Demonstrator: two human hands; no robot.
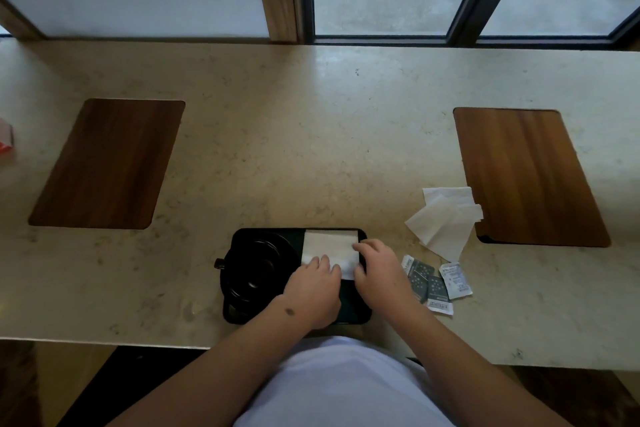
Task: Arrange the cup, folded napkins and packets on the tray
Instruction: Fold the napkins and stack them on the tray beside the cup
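Black tray [360, 317] sits at the near edge of the stone counter [311, 149], w/ a black cup [252, 265] on its saucer filling the left half. White folded napkin [329, 248] lies on the far-right part of the tray. Both hands are on it: left hand [313, 291] flat, fingers pressing the napkin's near-left edge; right hand [379, 270] curled over the napkin's right edge, fingertips on the paper. Neither is gripping anything lifted off the surface, just pinning and smoothing.

Still off the tray: a loose pile of napkins [445, 218] to the right, partly overlapping the right wooden inlay [526, 177], and the packets [436, 282] scattered just beside the tray's right rim, approx. next to the right wrist.

Risks, as I judge them:
- Napkin's near corner hangs toward the tray's right rim; pressing unevenly could skew or crease it, or slide it over the edge.
- Left hand is v. close to the cup; a sideways sweep could knock the cup or shift the saucer.
- Tray sits close to the counter's near edge, so a hard downward push on that side could tip or scoot it.
- Right forearm passes over the packets; pulling back could brush them further away.
- Thin paper in the loose pile may lift several sheets at once.
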